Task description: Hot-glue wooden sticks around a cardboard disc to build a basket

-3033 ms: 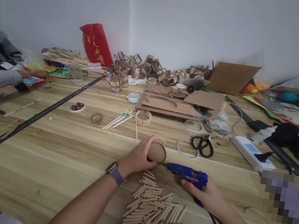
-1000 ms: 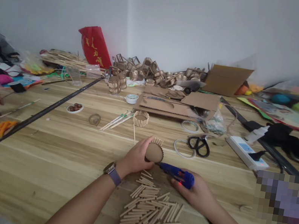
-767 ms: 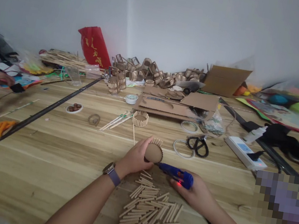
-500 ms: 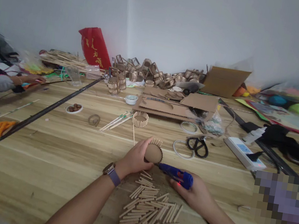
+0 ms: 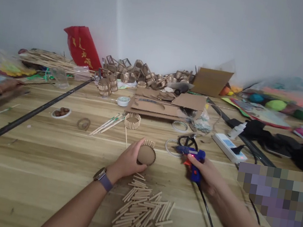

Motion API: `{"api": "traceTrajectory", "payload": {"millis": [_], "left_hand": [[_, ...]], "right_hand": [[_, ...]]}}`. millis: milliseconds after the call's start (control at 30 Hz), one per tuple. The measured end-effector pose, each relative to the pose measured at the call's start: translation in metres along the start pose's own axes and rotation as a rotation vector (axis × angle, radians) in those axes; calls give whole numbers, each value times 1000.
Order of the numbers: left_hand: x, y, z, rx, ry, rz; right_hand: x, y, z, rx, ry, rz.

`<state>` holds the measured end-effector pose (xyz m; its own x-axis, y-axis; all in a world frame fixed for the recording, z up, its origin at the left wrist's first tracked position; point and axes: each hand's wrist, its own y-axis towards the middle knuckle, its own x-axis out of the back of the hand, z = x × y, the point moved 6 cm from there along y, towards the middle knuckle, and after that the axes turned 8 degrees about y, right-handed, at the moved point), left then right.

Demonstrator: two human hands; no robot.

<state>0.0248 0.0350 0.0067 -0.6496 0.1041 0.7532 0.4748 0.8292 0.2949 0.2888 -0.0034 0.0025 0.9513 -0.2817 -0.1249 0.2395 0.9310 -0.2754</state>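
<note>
Gripping | left hand (image 5: 128, 159): one cardboard disc (image 5: 146, 155) | right hand (image 5: 208, 174): one glue gun (image 5: 200, 157)

Left hand (image 5: 128, 159) grips round cardboard base (image 5: 146, 155), short sticks lining its far rim. Right hand (image 5: 210, 175) holds blue glue gun (image 5: 199, 161), nozzle apart from base, red light lit. Loose wooden sticks (image 5: 140, 213) heaped nearer wearer; stick-walled ring (image 5: 132, 125) beyond.

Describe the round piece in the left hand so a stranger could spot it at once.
On the wooden table, find the pile of short sticks. Just beyond it, the left hand holds the round piece. Unlike the stick ring behind it, it shows sticks only along its far edge.
</note>
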Motion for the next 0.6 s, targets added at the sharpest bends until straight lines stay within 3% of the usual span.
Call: {"api": "traceTrajectory", "payload": {"millis": [67, 167, 233, 300, 367, 433, 467, 533, 600], "left_hand": [[0, 0, 0, -7, -2, -2], [0, 0, -1, -8, 1, 3], [1, 0, -2, -9, 10, 3], [1, 1, -3, -6, 21, 7], [2, 1, -3, 4, 24, 13], [2, 0, -4, 11, 18, 15], [2, 0, -4, 12, 13, 14], [2, 0, -4, 9, 9, 11], [2, 0, -4, 9, 12, 7]], "right_hand": [[7, 2, 11, 47, -104, 3], [26, 0, 31, 173, -428, -142], [29, -8, 48, 351, -729, -240], [9, -24, 60, 611, -1042, -203], [-27, -46, 56, 828, -1213, 19], [-70, -70, 35, 885, -1238, 472], [-87, -83, 25, 910, -1236, 633], [-112, -104, 9, 993, -1324, 782], [-125, -116, -4, 1094, -1434, 831]]}}
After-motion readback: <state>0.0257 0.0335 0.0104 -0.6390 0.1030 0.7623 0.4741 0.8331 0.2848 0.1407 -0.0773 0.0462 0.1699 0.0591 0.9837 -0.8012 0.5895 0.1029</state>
